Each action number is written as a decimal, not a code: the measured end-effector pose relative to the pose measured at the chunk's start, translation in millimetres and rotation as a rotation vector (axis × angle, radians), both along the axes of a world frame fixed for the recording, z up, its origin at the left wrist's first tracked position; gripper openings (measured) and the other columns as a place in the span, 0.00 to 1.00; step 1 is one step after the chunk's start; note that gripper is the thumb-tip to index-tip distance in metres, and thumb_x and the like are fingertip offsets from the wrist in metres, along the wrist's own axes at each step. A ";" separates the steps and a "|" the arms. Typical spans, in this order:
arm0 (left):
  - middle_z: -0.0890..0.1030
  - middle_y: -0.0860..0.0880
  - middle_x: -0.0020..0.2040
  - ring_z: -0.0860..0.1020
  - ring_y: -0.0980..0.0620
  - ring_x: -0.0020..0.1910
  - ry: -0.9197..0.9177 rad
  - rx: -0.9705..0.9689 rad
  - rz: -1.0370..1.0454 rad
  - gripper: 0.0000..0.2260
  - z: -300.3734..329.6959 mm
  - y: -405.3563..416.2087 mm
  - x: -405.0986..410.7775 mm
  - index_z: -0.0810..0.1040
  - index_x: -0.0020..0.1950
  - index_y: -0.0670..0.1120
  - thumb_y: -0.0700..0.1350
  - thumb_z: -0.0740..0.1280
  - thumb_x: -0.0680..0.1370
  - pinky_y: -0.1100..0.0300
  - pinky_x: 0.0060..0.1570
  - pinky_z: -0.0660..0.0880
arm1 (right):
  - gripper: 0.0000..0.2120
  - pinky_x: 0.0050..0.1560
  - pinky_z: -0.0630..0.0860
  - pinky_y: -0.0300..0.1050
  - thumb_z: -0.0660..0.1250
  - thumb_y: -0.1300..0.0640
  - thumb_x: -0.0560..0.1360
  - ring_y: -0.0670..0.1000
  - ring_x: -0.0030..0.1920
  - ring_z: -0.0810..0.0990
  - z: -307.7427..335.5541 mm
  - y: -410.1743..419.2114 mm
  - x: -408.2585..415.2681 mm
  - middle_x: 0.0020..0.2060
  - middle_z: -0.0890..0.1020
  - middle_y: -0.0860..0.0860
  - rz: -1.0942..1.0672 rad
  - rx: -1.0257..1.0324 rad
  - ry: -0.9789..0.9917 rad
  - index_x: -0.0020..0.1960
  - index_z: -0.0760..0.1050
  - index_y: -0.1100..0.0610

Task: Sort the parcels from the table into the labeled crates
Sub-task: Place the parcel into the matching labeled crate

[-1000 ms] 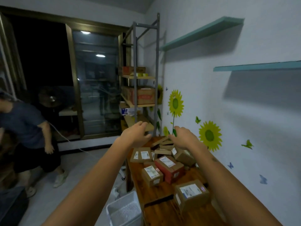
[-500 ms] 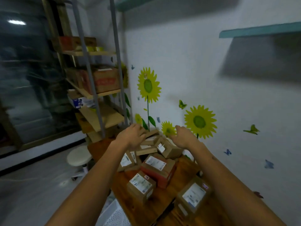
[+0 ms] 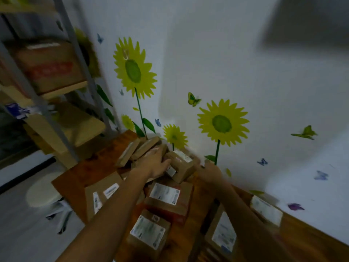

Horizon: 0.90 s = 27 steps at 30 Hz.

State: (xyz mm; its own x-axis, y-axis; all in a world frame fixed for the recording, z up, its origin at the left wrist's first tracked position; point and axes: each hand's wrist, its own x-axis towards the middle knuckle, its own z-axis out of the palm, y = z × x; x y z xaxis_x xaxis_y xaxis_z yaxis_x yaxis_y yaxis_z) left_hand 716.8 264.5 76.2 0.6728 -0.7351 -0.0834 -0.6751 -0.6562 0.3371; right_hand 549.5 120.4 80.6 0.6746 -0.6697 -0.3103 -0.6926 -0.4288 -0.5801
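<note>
A pile of brown cardboard parcels with white labels lies on the wooden table against the sunflower wall. On top of the pile sits a small parcel, tilted. My left hand lies against its left side with the fingers stretched along it. My right hand is at the parcel's right corner, thumb up, its fingers hidden behind the box. Below them lie a red-sided parcel, a front parcel and a left parcel. No labeled crate is in view.
Several flat parcels lean at the back of the pile. More parcels lie at the right and by the wall. A metal shelf rack with boxes stands at the left, with a white stool on the floor below it.
The view has swung down and closer to the pile. Both hands have dropped from above the parcels onto the two sides of the small top parcel.
</note>
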 end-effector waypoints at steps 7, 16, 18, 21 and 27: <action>0.75 0.45 0.66 0.75 0.43 0.62 0.236 -0.055 -0.018 0.23 -62.0 -65.2 88.1 0.71 0.70 0.44 0.59 0.57 0.84 0.57 0.56 0.71 | 0.20 0.61 0.74 0.48 0.56 0.54 0.86 0.59 0.66 0.76 -68.3 -7.5 86.1 0.71 0.72 0.60 -0.103 0.091 0.060 0.75 0.63 0.60; 0.66 0.40 0.76 0.68 0.40 0.71 0.680 -0.001 0.066 0.27 -138.7 -121.6 137.4 0.65 0.77 0.41 0.59 0.51 0.85 0.54 0.63 0.64 | 0.21 0.59 0.78 0.50 0.53 0.48 0.86 0.57 0.56 0.80 -143.6 -32.4 157.0 0.60 0.81 0.59 -0.557 0.419 -0.132 0.67 0.75 0.61; 0.71 0.40 0.72 0.71 0.41 0.68 0.695 -0.060 0.074 0.25 -140.4 -116.1 130.4 0.68 0.74 0.42 0.57 0.52 0.85 0.54 0.62 0.66 | 0.19 0.47 0.79 0.48 0.56 0.47 0.85 0.54 0.46 0.81 -149.7 -27.6 156.5 0.48 0.83 0.55 -0.655 0.451 -0.175 0.60 0.77 0.59; 0.76 0.44 0.66 0.76 0.45 0.60 0.729 -0.184 0.061 0.20 -131.4 -104.8 119.2 0.73 0.68 0.46 0.58 0.55 0.84 0.51 0.59 0.71 | 0.17 0.53 0.82 0.52 0.61 0.42 0.81 0.54 0.50 0.84 -151.1 -21.7 143.7 0.50 0.84 0.53 -0.768 0.486 -0.322 0.59 0.76 0.53; 0.77 0.56 0.49 0.79 0.58 0.42 1.073 -0.455 0.126 0.09 -79.1 -56.2 57.5 0.71 0.59 0.54 0.52 0.66 0.81 0.64 0.37 0.74 | 0.16 0.56 0.82 0.62 0.72 0.48 0.77 0.55 0.50 0.87 -112.4 18.1 72.0 0.55 0.84 0.54 -0.926 0.580 -0.708 0.63 0.74 0.45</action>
